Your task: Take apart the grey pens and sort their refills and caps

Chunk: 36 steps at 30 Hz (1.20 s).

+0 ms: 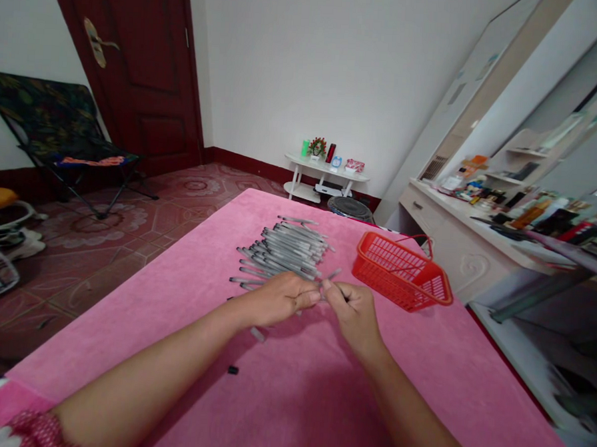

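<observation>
My left hand [287, 299] and my right hand [352, 311] meet over the pink cloth [195, 378], fingertips pinched together. Both are closed on a slim greyish pen [334, 273], whose end pokes up past my right thumb; the rest is mostly covered by my fingers. Just beyond lies a heap of similar grey pens with dark ends [292, 246]. Below my left wrist rest a small translucent piece [257, 334] and, nearer me, a short black cap-like piece [233, 370].
A red plastic basket [396, 265] with a raised handle stands to the right of my hands. Farther right is a dresser [458, 232] crowded with bottles. Beyond the table are a small white stand [326, 166], and a folding chair [73, 125] at left.
</observation>
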Each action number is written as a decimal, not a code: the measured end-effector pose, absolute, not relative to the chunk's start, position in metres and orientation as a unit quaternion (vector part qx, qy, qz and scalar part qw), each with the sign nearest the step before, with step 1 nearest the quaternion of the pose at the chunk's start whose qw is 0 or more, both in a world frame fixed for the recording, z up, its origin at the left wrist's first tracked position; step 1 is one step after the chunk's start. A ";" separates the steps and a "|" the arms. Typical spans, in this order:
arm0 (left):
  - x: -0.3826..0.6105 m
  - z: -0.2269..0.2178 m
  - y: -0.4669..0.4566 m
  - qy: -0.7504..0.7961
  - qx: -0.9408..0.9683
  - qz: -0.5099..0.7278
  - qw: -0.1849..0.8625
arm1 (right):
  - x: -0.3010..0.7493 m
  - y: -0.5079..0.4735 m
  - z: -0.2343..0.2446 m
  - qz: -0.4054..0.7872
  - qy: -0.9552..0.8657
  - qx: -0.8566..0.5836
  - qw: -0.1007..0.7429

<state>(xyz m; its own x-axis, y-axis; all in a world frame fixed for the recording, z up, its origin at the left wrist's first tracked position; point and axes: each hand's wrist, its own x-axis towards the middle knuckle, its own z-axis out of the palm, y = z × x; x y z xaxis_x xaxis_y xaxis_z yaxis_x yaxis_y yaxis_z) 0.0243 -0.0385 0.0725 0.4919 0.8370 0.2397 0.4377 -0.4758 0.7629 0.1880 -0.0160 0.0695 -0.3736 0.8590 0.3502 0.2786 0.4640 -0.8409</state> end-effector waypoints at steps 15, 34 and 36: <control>-0.032 0.054 -0.007 0.300 0.387 0.593 0.639 | 0.171 -0.027 0.037 0.396 -0.828 -0.343 0.197; 0.008 0.063 -0.026 0.459 0.759 0.445 0.126 | 0.224 0.002 0.111 0.285 -0.721 -0.407 0.483; -0.002 0.059 -0.022 0.480 0.706 0.511 0.104 | 0.252 0.013 0.132 0.182 -0.617 -0.405 0.650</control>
<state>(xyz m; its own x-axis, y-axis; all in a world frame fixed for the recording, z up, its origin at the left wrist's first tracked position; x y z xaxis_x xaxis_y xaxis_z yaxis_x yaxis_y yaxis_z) -0.0020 -0.0217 0.0592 0.0183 0.7836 0.6210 0.5707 -0.5182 0.6370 0.2517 0.0128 0.1316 0.1717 0.7360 0.6549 0.2639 0.6061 -0.7503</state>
